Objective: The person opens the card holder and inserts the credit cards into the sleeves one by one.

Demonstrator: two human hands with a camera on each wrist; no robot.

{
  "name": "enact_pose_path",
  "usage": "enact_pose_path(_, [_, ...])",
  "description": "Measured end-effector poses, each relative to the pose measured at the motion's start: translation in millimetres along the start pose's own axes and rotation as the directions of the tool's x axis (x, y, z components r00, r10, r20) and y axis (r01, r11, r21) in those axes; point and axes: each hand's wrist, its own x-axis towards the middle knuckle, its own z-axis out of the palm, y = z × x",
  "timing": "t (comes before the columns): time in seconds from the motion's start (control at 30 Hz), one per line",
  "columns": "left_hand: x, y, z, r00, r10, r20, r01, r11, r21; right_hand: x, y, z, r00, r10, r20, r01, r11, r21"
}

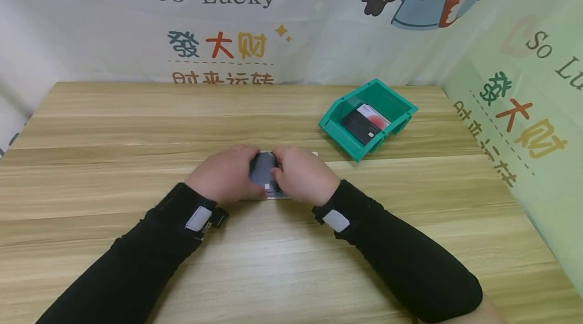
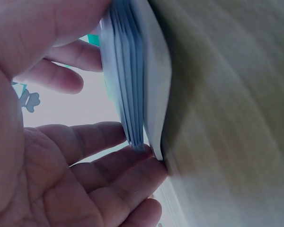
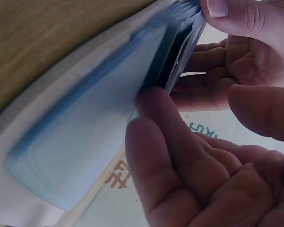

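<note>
A card holder (image 1: pixel 273 195) with a stack of clear plastic sleeves (image 2: pixel 125 80) lies on the table between both hands. Its pale cover (image 2: pixel 156 71) shows beneath the sleeves. My left hand (image 1: pixel 227 174) grips its left side, thumb on top and fingers at the far edge. A dark card (image 1: pixel 263 167) with a small white square shows between the hands. On the right, my right hand (image 1: pixel 306 174) has curled fingertips touching a dark edge (image 3: pixel 169 66) among the sleeves. In the right wrist view its thumb appears apart from that edge; whether it pinches anything is unclear.
An open green bin (image 1: pixel 343 134) stands at the back right, holding a dark card (image 1: pixel 360 124) and a white-and-red card (image 1: pixel 374 116). Behind the wooden table (image 1: pixel 136 126) hangs a printed cloth (image 1: pixel 319 35), with another along the right side.
</note>
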Motion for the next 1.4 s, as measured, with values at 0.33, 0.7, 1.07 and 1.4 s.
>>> enact_pose_path(0.33, [-1.1, 1.8, 0.9, 1.000, -0.020, -0.002, 0.021, 0.999, 0.042, 0.6, 10.8, -25.2, 0.998, 0.057, -0.023, -0.058, 0.998, -0.028])
enact_pose_path(0.7, [-1.4, 1.7, 1.4, 1.000, -0.031, 0.000, 0.031, 0.998, 0.058, 9.1, 106.3, -114.0, 0.929, 0.301, -0.214, -0.350, 0.902, -0.252])
enact_pose_path(1.07, [-1.5, -0.2, 4.2, 1.000, -0.028, 0.000, 0.028, 0.998, 0.057, 24.0, 142.7, -106.5, 0.911, 0.411, -0.002, -0.380, 0.840, -0.386])
enact_pose_path(1.4, [-1.5, -0.1, 3.8, 0.999, -0.036, 0.009, 0.035, 0.997, 0.063, 29.8, 140.8, -99.8, 0.898, 0.439, 0.024, -0.400, 0.838, -0.370])
